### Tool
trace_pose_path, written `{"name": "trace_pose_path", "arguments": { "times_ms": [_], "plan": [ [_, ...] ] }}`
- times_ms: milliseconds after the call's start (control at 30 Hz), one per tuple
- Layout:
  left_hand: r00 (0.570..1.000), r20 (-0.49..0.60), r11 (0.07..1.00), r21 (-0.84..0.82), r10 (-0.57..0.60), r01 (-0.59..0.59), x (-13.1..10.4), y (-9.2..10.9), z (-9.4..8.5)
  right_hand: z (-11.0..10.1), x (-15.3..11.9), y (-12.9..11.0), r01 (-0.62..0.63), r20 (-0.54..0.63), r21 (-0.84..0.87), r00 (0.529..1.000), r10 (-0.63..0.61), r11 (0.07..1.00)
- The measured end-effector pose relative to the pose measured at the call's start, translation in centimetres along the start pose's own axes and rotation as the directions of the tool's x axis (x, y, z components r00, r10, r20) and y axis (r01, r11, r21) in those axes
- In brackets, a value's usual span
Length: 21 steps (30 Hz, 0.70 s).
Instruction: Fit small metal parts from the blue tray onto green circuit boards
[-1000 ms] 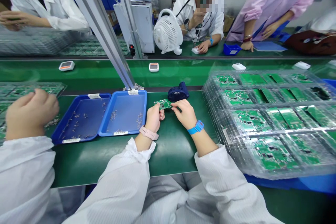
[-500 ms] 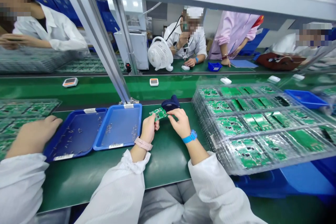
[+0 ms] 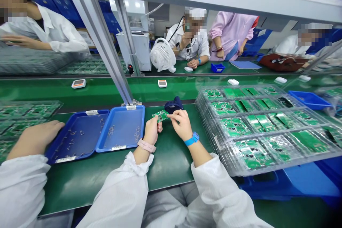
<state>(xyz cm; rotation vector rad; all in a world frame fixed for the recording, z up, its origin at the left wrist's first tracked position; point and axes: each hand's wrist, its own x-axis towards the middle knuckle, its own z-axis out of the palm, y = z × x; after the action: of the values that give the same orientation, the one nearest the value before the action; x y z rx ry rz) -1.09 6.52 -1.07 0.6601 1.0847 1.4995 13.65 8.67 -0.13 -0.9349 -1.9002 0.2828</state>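
A small green circuit board [image 3: 160,115] is held up above the green worktop. My left hand [image 3: 151,130] is closed on its lower left edge, thumb on top. My right hand [image 3: 181,124] has its fingertips at the board's right corner, index finger stretched over the edge; they look closed on it, though the thumb tip is partly hidden. Just behind the board lies a dark blue handheld fan [image 3: 173,105]. Left of my hands are two blue trays, the nearer one [image 3: 125,115] and the farther one [image 3: 88,135], both with small metal parts scattered in them.
Stacked clear plastic trays [image 3: 227,142] with green boards stand at the right. A co-worker's hand [image 3: 37,137] rests by the left tray. A metal post [image 3: 104,50] rises behind the trays. Beyond runs a green conveyor [image 3: 107,91] carrying white devices. Several people sit or stand opposite.
My right hand and the board have shifted slightly left, with the index finger farther over the board. Devices on the conveyor have moved right. The person in pink has shifted left, hand off the table.
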Motion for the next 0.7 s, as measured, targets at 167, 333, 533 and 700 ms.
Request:
{"name": "trace_pose_path", "arguments": {
  "times_ms": [167, 333, 533, 700],
  "plan": [
    [0.999, 0.022, 0.999, 0.001, -0.043, 0.043, -0.4, 0.5, 0.0, -0.1, 0.1, -0.2, -0.005, 0.015, 0.028, 1.0, 0.005, 1.0],
    [0.998, 0.058, 0.992, 0.126, 0.002, -0.01, -0.6, 0.6, -0.1, -0.7, 0.3, -0.3, -0.01, 0.042, -0.033, 0.999, 0.011, 0.999],
    [0.989, 0.139, 0.963, 0.258, 0.046, -0.081, -0.7, 0.7, -0.3, -2.8, 0.3, -1.7, 0.096, 0.152, -0.204, 0.986, -0.065, 0.974],
    [0.948, 0.312, 0.965, 0.261, -0.058, -0.027, -1.0, 0.7, -0.5, -7.6, -2.9, -7.4, 0.152, 0.152, -0.47, 0.984, -0.089, 0.869]
  ]
}}
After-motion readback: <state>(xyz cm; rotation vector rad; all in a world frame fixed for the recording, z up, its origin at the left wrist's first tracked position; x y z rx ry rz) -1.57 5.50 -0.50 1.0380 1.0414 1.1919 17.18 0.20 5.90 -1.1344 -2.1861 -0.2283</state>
